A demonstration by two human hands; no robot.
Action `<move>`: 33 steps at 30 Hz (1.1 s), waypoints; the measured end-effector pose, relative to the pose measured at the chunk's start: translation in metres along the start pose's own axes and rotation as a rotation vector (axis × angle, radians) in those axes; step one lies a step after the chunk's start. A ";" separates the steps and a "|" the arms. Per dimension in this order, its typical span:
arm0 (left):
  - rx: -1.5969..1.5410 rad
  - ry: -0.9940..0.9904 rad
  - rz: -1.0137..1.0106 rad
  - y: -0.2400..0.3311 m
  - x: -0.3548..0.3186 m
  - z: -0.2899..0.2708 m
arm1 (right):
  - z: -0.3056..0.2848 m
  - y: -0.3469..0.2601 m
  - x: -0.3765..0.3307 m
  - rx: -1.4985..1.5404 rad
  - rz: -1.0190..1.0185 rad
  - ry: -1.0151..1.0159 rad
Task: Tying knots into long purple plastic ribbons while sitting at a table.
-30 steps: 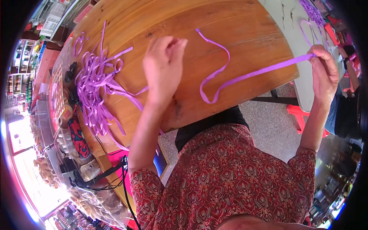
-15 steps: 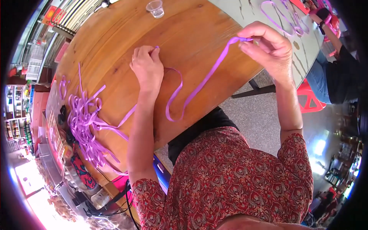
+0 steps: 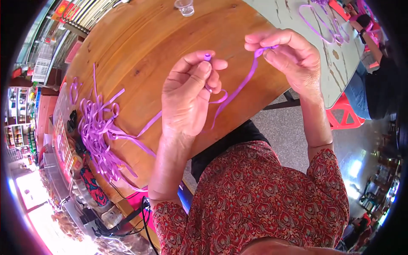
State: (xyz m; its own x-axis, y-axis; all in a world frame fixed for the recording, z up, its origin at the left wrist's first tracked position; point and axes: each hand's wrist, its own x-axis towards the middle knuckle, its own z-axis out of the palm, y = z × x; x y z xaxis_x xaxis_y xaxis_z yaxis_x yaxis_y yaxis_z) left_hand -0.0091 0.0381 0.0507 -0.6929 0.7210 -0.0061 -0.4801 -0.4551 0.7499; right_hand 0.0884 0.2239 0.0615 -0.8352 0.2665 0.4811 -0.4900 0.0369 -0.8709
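Between the thumb and fingers of my left hand (image 3: 187, 91) is pinched a piece of purple ribbon; its rounded purple tip (image 3: 207, 57) pokes out above the thumb, and I cannot make out whether it is rolled or knotted. My right hand (image 3: 293, 59) pinches the twisted end of a purple ribbon (image 3: 244, 82) over the table. The ribbon slants down and left from there and curves back toward my left hand. A tangled heap of purple ribbon (image 3: 97, 136) lies on the left of the table, and strands run from it toward my left forearm.
A clear plastic cup (image 3: 185, 7) stands at the far side of the wooden table (image 3: 140, 42). More purple ribbon loops (image 3: 325, 23) lie on the white table (image 3: 293, 19) at right, near another person (image 3: 378, 80) and a red stool (image 3: 345, 114). Cables hang at lower left.
My left hand has lifted off the table, turned palm up and moved right, closer to my right hand. The right fingers have shifted slightly on the ribbon, and its loop is drawn up.
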 end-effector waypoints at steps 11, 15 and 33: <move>0.136 0.067 0.218 0.001 -0.022 -0.004 | 0.038 -0.004 -0.001 -0.344 -0.018 -0.099; 0.089 0.027 0.225 -0.004 -0.025 -0.013 | 0.051 -0.003 -0.005 -0.146 0.117 -0.052; 0.478 -0.049 0.401 -0.008 -0.031 -0.001 | 0.057 -0.003 -0.013 -0.138 0.079 -0.061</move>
State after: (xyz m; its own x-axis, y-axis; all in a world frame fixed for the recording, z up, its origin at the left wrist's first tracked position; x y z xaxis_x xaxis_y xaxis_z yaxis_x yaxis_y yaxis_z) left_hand 0.0159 0.0188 0.0447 -0.7383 0.5707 0.3595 0.1141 -0.4196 0.9005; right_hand 0.0859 0.1652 0.0635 -0.8852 0.2151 0.4124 -0.3869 0.1515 -0.9096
